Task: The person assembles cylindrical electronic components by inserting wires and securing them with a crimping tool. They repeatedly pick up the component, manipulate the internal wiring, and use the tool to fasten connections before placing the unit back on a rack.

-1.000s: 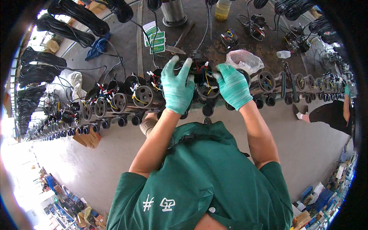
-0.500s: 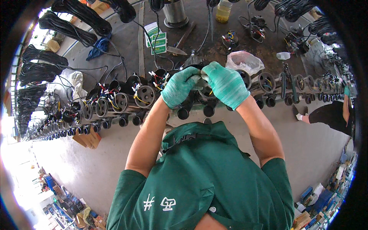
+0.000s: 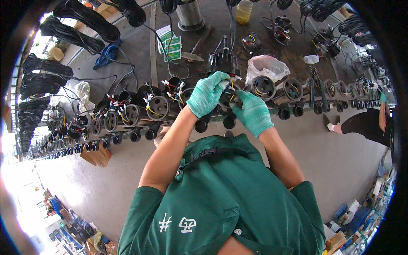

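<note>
Both of my hands wear green knit gloves and meet over one round motor housing (image 3: 225,102) in a long row of such housings on the bench edge. My left hand (image 3: 207,93) curls over its top left, fingertips pinching white-tipped wires (image 3: 233,79). My right hand (image 3: 253,112) grips the housing's lower right side. Coloured wires stick out of the neighbouring housings (image 3: 158,107). Most of the gripped housing is hidden by the gloves.
A white plastic bag (image 3: 265,67), green leaflets (image 3: 171,43), a metal post (image 3: 190,15) and a yellow bottle (image 3: 243,10) sit on the dark bench. Black cable coils (image 3: 87,17) hang at the left. Another person (image 3: 365,123) stands at the right by the row.
My hands have drawn together, from spread flat over two housings to closing around one. My left hand has shifted right and now pinches wires.
</note>
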The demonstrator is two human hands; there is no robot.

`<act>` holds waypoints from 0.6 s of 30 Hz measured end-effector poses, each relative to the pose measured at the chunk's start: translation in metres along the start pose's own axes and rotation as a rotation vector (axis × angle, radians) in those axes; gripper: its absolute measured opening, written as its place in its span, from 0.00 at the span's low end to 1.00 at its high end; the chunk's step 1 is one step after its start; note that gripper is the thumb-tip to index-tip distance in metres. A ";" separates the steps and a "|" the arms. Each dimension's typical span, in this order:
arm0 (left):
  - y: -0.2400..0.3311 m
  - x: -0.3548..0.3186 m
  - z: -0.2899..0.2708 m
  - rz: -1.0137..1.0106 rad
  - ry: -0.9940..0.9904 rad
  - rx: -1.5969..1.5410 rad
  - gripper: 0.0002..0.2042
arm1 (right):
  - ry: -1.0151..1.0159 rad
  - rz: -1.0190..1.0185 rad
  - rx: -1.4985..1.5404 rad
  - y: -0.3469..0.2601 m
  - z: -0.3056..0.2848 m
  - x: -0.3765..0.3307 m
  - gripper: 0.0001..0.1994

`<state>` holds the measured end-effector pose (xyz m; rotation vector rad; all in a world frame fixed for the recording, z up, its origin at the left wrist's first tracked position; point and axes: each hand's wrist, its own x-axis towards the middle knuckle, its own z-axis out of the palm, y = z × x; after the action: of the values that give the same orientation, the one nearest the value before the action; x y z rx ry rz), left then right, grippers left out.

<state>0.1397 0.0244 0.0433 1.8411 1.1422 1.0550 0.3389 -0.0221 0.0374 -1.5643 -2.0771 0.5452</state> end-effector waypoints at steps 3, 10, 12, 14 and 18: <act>-0.015 0.000 0.002 -0.011 0.010 -0.015 0.09 | -0.009 0.026 -0.105 -0.006 0.007 0.009 0.22; -0.018 -0.012 0.000 -0.025 0.021 -0.003 0.08 | -0.128 0.109 -0.225 -0.021 0.009 0.030 0.18; -0.016 -0.014 0.001 -0.022 0.016 -0.005 0.09 | -0.149 0.098 -0.224 -0.017 0.012 0.036 0.16; -0.014 -0.016 0.001 -0.001 0.009 0.017 0.09 | -0.136 0.058 -0.209 -0.007 0.023 0.041 0.14; -0.015 -0.019 -0.001 -0.015 0.007 0.055 0.09 | -0.094 0.072 -0.079 -0.006 0.012 0.030 0.11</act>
<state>0.1284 0.0122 0.0252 1.8698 1.1986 1.0317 0.3200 0.0047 0.0350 -1.6942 -2.1422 0.5781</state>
